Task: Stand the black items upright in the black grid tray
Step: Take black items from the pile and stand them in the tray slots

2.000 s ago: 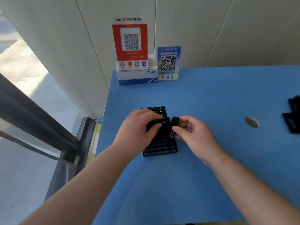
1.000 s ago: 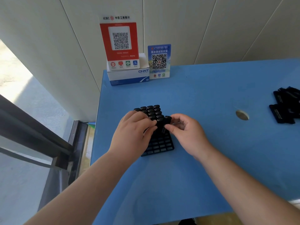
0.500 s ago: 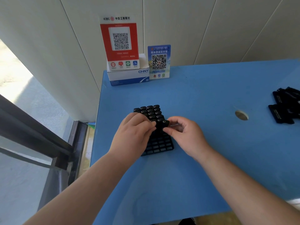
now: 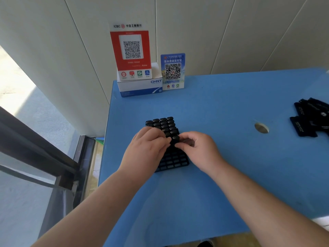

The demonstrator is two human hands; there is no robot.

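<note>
1. The black grid tray (image 4: 175,162) lies on the blue table (image 4: 222,111), near its left edge, just in front of me.
2. Its far rows hold upright black items (image 4: 162,123); the near rows show open cells.
3. My right hand (image 4: 197,150) pinches one black item (image 4: 174,139) upright at the tray's right side.
4. My left hand (image 4: 147,150) rests curled over the tray's left part, fingertips touching that same item.
5. More loose black pieces (image 4: 310,118) lie far right.
</note>
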